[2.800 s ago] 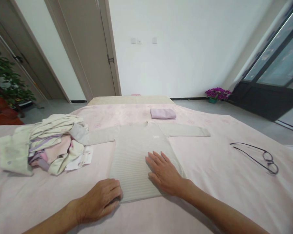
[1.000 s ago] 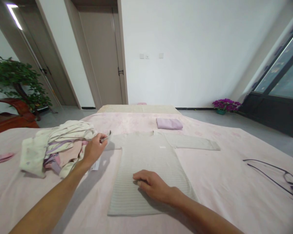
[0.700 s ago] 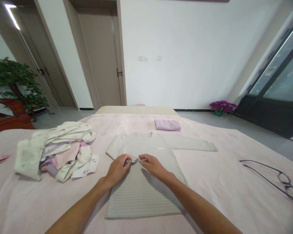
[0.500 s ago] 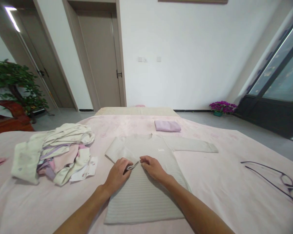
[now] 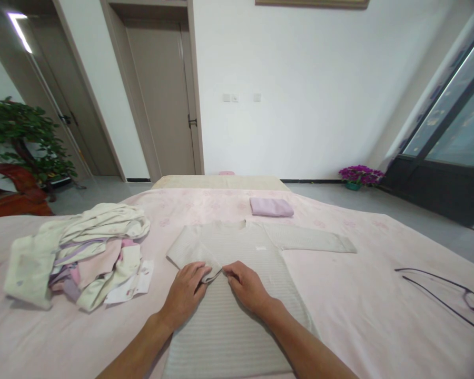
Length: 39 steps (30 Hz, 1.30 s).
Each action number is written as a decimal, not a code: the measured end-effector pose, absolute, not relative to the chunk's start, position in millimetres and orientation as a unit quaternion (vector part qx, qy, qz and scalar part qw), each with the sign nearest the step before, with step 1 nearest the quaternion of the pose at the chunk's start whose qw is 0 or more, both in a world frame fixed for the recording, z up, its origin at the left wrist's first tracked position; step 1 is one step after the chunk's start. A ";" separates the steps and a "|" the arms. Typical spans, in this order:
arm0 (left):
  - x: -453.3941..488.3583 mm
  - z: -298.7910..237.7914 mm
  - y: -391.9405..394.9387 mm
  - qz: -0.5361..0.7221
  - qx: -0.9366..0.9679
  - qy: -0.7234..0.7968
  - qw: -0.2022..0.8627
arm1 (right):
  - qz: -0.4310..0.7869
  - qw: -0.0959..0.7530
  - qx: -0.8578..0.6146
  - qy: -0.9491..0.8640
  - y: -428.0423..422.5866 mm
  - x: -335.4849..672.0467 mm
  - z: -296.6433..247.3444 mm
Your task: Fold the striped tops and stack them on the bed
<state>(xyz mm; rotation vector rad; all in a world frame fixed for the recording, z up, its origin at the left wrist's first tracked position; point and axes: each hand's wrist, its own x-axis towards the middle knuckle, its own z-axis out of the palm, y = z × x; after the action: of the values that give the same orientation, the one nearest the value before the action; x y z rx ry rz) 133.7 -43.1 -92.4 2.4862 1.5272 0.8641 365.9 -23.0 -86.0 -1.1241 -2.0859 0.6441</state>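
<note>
- the pink-draped surface (image 5: 359,295) spreads under the clothes
- the pale striped shirt (image 5: 226,323) lies flat at the middle, one sleeve (image 5: 193,250) folded in over its front
- the heap of clothes (image 5: 90,247) sits left of it, apart
- the folded lilac cloth (image 5: 271,207) rests just beyond the shirt
- the left hand (image 5: 185,291) grasps the folded-in sleeve
- the right hand (image 5: 247,287) touches the sleeve's tip — pinching or not, i cannot tell
- the glasses (image 5: 465,289) lie well to the right

Bright, soft shadows, stretched edges
</note>
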 end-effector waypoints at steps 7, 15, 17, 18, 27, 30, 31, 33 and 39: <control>129.6 -94.1 -40.4 0.301 0.809 0.502 0.056 | 0.234 0.323 -0.426 -0.812 -26.0 364.3 -80.6; 126.3 -91.0 -40.7 0.370 0.778 0.502 0.074 | 0.223 0.301 -0.411 -0.831 -27.1 364.0 -74.0; 127.2 -91.1 -41.4 0.373 0.782 0.495 0.067 | 0.221 0.278 -0.402 -0.844 -29.9 363.3 -69.2; 127.9 -91.3 -41.6 0.372 0.784 0.492 0.066 | 0.217 0.264 -0.400 -0.851 -31.8 362.3 -66.6; 130.1 -94.7 -42.1 0.344 0.799 0.484 0.095 | 0.212 0.227 -0.475 -0.824 -28.5 340.7 -65.5; 130.3 -94.4 -42.5 0.339 0.793 0.485 0.142 | 0.248 0.207 -0.531 -0.783 -19.5 332.0 -65.1; 130.8 -94.2 -42.8 0.340 0.788 0.487 0.162 | 0.255 0.204 -0.549 -0.769 -16.9 328.6 -64.5; 132.0 -93.3 -44.2 0.346 0.772 0.491 0.208 | 0.250 0.199 -0.588 -0.743 -12.2 321.9 -63.6; 124.8 -84.6 -65.5 0.396 0.693 0.555 0.233 | 0.319 0.262 -0.621 -0.666 19.3 317.3 -62.7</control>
<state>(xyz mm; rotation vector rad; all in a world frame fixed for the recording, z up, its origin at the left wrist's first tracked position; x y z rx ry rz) 124.8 -65.5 -84.6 1.9034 1.5244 1.0888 317.3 19.3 -62.7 -1.6810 -1.8020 0.8644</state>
